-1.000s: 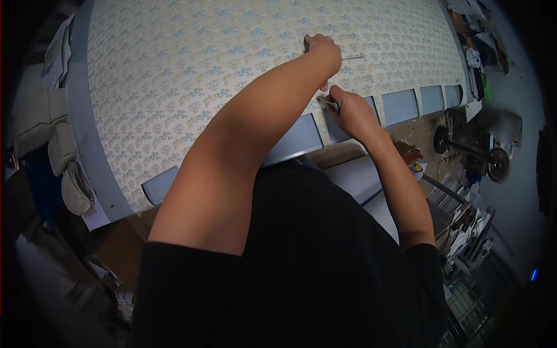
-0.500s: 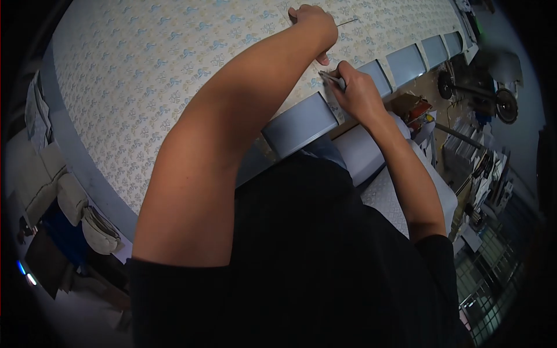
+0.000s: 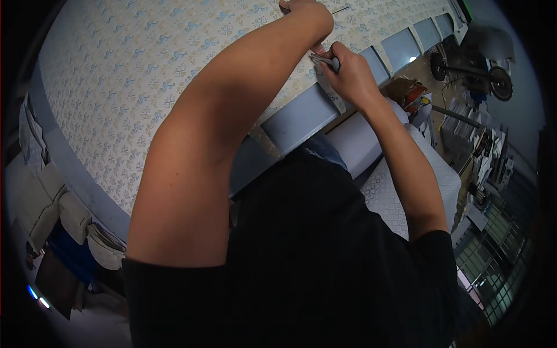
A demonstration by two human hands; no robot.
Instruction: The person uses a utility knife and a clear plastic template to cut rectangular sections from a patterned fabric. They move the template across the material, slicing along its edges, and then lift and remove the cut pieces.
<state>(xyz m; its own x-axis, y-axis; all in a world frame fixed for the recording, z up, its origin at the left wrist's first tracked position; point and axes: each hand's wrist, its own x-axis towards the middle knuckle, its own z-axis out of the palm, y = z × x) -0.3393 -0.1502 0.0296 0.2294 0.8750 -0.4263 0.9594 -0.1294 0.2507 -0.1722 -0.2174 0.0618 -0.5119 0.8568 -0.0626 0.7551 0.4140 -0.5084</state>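
Leaning further over the bench than a second ago, the person's left hand (image 3: 304, 8) presses flat on the patterned sheet (image 3: 145, 64) while the right hand (image 3: 348, 72), closed around a small blade (image 3: 322, 59), has crept along its near edge, suggesting the cut advances.

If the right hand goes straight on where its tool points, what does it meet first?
Probably the left hand: the right hand aims its slim tool up-left at the left thumb, just above the patterned sheet. Depth is unclear.
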